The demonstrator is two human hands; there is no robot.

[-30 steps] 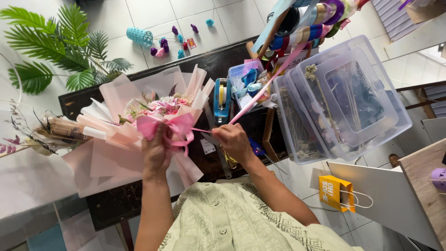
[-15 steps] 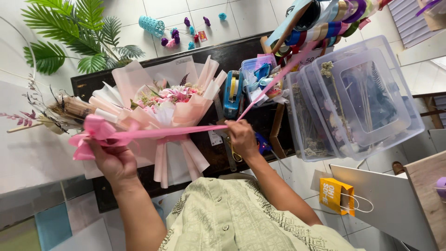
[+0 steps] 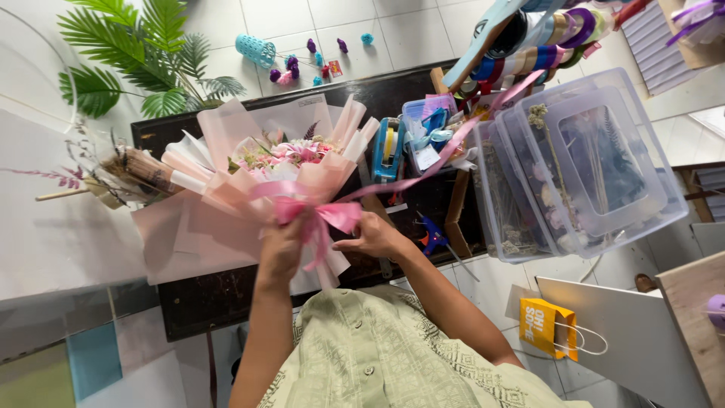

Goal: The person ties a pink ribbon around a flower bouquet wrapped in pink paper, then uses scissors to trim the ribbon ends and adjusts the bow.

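Pink ribbon (image 3: 321,215) is wrapped about the neck of a bouquet (image 3: 279,170) in pale pink paper, right between the two hands, and its loops and tails bunch just beyond the fingertips of both. From that knot one long strand runs up and away from the right hand's fingers toward a rack of ribbon spools (image 3: 544,38), pulled fairly straight. The left hand (image 3: 281,249) is closed around the bouquet's stem wrap, fingers curled narrow onto the paper and ribbon. The right hand (image 3: 374,238) sits just beside it, fingers bent and pinched onto the ribbon at the bow; whether the thumb presses the knot itself I cannot tell. The bouquet lies on a dark table (image 3: 226,298), flower heads pointing away from the fingers. Past the right hand's knuckles lie a blue glue gun (image 3: 434,234) and a blue tape dispenser (image 3: 387,147), and farther out stand clear plastic bins (image 3: 581,166). A green palm plant (image 3: 143,57) stands well beyond the left fingers.
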